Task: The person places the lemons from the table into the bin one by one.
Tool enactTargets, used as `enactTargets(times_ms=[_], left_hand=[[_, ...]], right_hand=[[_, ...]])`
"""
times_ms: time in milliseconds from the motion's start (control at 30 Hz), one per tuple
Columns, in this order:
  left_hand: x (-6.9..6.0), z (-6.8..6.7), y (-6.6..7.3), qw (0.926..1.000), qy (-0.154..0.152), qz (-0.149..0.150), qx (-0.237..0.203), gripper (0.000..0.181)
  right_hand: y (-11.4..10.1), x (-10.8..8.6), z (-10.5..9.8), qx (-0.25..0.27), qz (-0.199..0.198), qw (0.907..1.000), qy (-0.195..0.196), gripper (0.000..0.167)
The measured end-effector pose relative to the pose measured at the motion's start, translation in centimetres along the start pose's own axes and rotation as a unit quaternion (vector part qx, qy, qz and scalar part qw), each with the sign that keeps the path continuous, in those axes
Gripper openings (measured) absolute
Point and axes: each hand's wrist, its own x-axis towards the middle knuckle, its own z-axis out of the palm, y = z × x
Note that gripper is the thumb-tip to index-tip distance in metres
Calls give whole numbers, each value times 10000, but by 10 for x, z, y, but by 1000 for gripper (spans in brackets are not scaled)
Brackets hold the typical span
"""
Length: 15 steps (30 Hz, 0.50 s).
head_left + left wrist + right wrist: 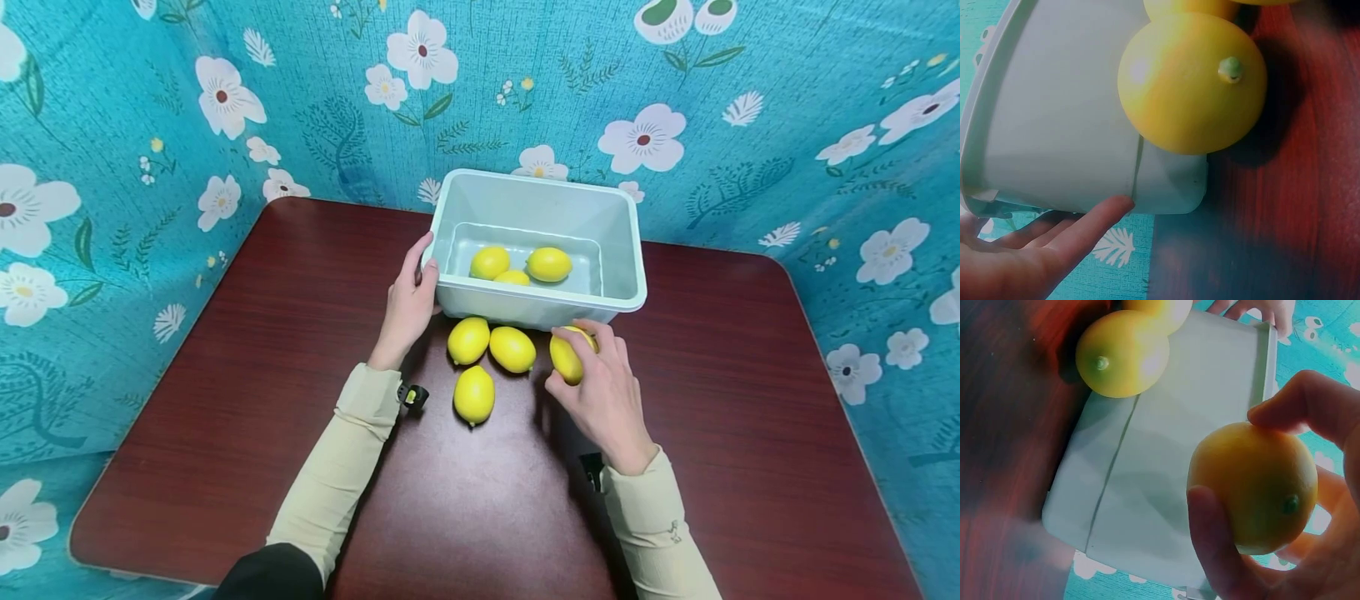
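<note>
My right hand (603, 400) holds a lemon (567, 357) between thumb and fingers, in front of the bin. In the right wrist view, thumb and fingers curl round that lemon (1254, 487). My left hand (410, 304) grips the left end of a pale grey-green plastic bin (536, 305) near its rim; the left wrist view has its fingers (1094, 231) along the outer side wall. Inside the bin lie three lemons, one at the left (490, 262), one at the right (549, 264) and one partly hidden by the front wall (513, 277).
Three more lemons rest on the dark red-brown table (247, 400) before the bin: one at left (468, 341), one beside it (513, 349), one nearer me (474, 395). A blue flowered cloth (495, 125) hangs behind the table and at its sides.
</note>
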Motion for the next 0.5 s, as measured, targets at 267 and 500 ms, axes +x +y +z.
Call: enactTargets(times_ms=[267,500], left_hand=[[0,0,1,10000,-4,12,-6,44],[0,0,1,10000,-17,29,4,44]], right_hand=[[0,4,-4,0,-22,9999,101,46],[-1,7,-8,3,-67,9997,227,45]])
